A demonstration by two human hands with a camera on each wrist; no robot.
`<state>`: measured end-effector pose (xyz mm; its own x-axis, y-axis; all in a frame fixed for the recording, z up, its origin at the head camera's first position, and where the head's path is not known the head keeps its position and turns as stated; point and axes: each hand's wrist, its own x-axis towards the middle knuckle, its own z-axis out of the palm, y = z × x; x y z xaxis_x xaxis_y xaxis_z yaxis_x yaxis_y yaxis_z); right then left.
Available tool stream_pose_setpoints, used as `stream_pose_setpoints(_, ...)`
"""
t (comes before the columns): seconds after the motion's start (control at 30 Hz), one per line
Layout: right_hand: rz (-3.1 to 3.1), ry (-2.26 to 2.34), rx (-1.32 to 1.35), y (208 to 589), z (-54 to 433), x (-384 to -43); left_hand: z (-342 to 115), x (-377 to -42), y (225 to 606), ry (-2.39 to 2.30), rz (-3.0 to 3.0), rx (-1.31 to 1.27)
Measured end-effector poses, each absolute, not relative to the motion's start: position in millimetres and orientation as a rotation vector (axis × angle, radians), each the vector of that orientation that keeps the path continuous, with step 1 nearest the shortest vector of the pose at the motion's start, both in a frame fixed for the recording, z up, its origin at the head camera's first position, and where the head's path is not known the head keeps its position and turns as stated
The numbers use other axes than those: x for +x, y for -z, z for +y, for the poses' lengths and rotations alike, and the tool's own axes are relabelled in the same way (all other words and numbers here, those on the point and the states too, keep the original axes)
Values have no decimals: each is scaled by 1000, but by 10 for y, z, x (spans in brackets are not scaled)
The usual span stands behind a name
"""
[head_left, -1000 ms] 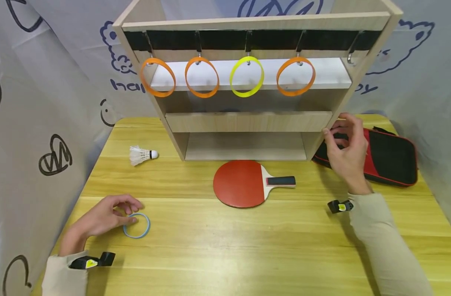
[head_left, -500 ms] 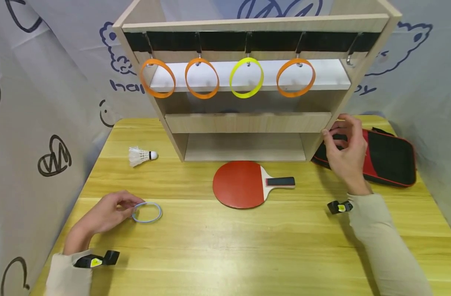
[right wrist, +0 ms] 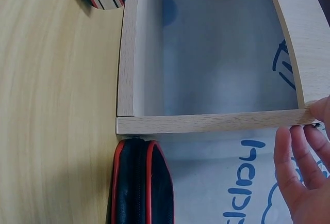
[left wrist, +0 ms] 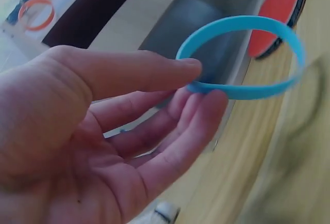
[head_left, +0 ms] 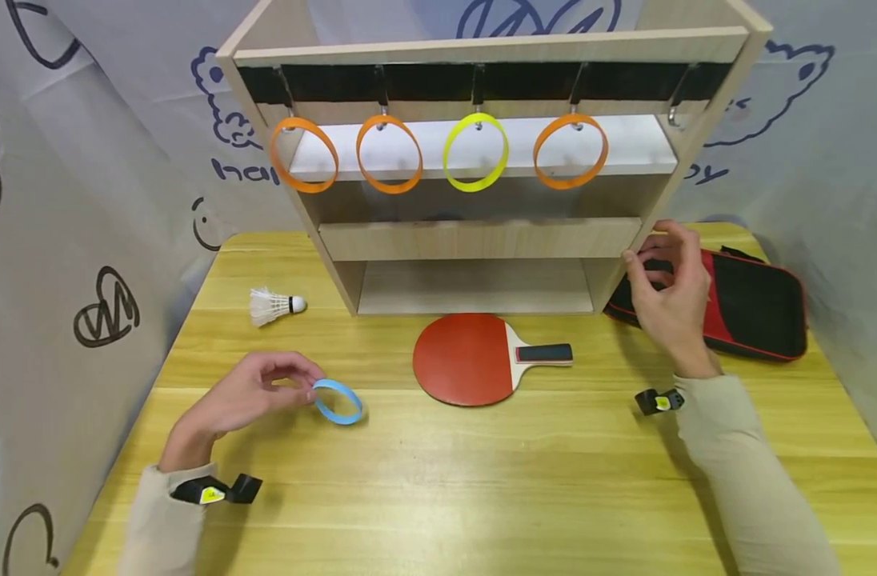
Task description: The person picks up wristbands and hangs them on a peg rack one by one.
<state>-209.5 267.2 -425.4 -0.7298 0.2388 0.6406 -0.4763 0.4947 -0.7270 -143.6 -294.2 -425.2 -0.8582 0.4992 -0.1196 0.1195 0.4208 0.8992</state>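
My left hand (head_left: pixel 254 396) pinches a light blue wristband (left wrist: pixel 258 91) between thumb and fingertips, with its loop sticking out to the right over the table. In the left wrist view the thumb lies across the band's near end. At the right, my right hand (head_left: pixel 672 308) grips the side panel (right wrist: pixel 216 123) of a pale wooden rack (head_left: pixel 482 240), thumb at the front edge and fingers along the outer face. From a black strip on the rack hang two orange wristbands (head_left: pixel 390 190) at the left, a yellow one (head_left: pixel 474 188) and another orange one (head_left: pixel 564 186). The rightmost hook (head_left: pixel 673 117) is bare.
A red table tennis bat (head_left: pixel 463 360) lies before the rack, handle to the right. Left of the rack lies a white shuttlecock (head_left: pixel 274 306). A black and red zipped case (head_left: pixel 758 308) sits behind my right hand. Drawn-on white cloth (head_left: pixel 143 160) hangs around the table.
My left hand has lifted the blue wristband and moved it right and a little toward the rack, and the band has turned in its fingers. My right hand keeps its place on the rack.
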Motion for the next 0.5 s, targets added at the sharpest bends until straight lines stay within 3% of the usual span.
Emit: stream_pose_setpoints(0.5, -2049, -1246, 208, 4258, 2683, -2091, -2414, -1686, 4022, -1775, 2158, 631)
